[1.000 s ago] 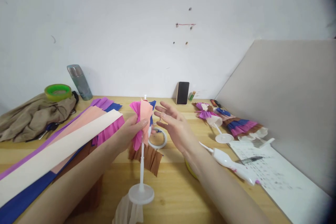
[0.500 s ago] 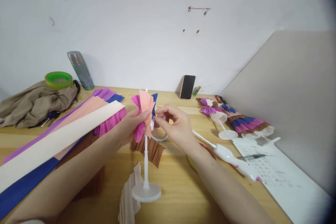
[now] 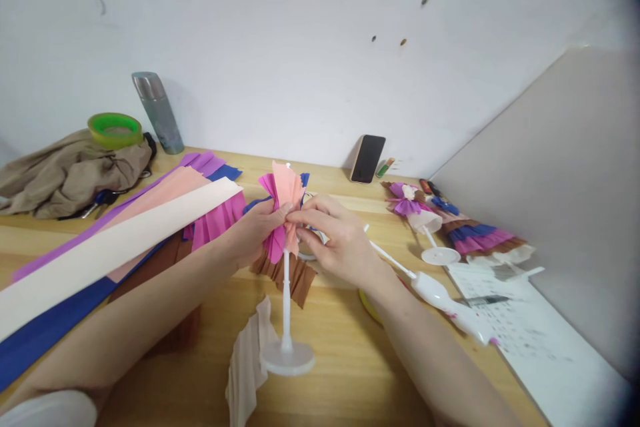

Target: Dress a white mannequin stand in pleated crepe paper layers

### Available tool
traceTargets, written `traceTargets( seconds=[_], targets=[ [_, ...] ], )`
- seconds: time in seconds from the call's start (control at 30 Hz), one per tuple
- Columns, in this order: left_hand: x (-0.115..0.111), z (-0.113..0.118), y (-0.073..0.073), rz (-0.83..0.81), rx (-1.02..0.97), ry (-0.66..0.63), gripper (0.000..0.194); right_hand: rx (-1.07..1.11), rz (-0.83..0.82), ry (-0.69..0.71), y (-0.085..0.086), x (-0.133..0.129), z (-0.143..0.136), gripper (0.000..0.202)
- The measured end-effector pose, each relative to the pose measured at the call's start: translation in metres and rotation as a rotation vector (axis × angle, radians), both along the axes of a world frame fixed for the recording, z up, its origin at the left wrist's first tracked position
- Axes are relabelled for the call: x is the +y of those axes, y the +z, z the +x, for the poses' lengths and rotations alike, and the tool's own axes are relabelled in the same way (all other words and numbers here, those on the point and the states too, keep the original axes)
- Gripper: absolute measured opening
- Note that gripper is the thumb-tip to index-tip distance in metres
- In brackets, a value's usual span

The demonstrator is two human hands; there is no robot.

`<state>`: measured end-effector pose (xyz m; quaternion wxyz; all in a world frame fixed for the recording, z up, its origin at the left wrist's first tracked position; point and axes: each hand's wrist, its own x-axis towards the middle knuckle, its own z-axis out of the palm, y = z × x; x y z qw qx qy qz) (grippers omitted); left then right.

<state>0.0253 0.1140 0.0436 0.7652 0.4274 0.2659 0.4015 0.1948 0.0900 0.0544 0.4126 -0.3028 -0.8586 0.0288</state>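
Note:
A white stand (image 3: 287,307) with a round base stands upright on the wooden table. Around its top sit pleated paper pieces: a peach one (image 3: 287,185) in front, magenta at the left and blue behind. My left hand (image 3: 260,227) pinches the magenta and peach paper from the left, thumb in front. From the right, my right hand (image 3: 333,233) has its fingertips on the peach paper near the left thumb, its fingers bent. A brown pleated piece (image 3: 293,277) lies behind the stand, and a cream pleated strip (image 3: 250,357) lies left of the base.
Long paper strips (image 3: 125,247) cover the left side. Behind them are a cloth (image 3: 75,177), green tape (image 3: 115,130) and a flask (image 3: 160,113). A phone (image 3: 368,159) leans at the wall. At right lie a white doll body (image 3: 450,307), paper dresses (image 3: 480,238) and a written sheet (image 3: 545,347).
My right hand has moved from the blue paper at the right edge onto the front of the peach paper, close to my left thumb. The view has shifted slightly.

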Motion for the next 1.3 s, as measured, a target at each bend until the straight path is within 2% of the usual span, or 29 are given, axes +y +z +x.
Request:
traceTargets(
  seconds=[0.2, 0.33, 0.57, 0.83, 1.1, 1.3],
  targets=[
    [-0.001, 0.005, -0.003, -0.091, -0.014, -0.030, 0.015, -0.032, -0.015, -0.018, -0.003, 0.001, 0.000, 0.021],
    [0.001, 0.002, -0.004, -0.073, -0.037, -0.077, 0.021, 0.000, -0.016, -0.020, -0.004, 0.002, -0.001, 0.021],
    [0.005, 0.000, -0.009, -0.011, -0.047, -0.107, 0.029, 0.117, -0.215, -0.084, -0.006, 0.001, -0.003, 0.021],
    [0.011, -0.001, -0.009, -0.030, -0.014, -0.056, 0.034, 0.128, -0.273, -0.086, -0.008, 0.003, -0.004, 0.021],
    [0.010, -0.002, -0.005, -0.053, 0.035, -0.056, 0.014, 0.174, -0.317, -0.089, -0.008, 0.005, -0.003, 0.023],
    [0.009, 0.001, -0.010, 0.019, 0.015, -0.039, 0.018, 0.244, -0.335, -0.098, -0.007, 0.005, -0.005, 0.020]
  ],
)
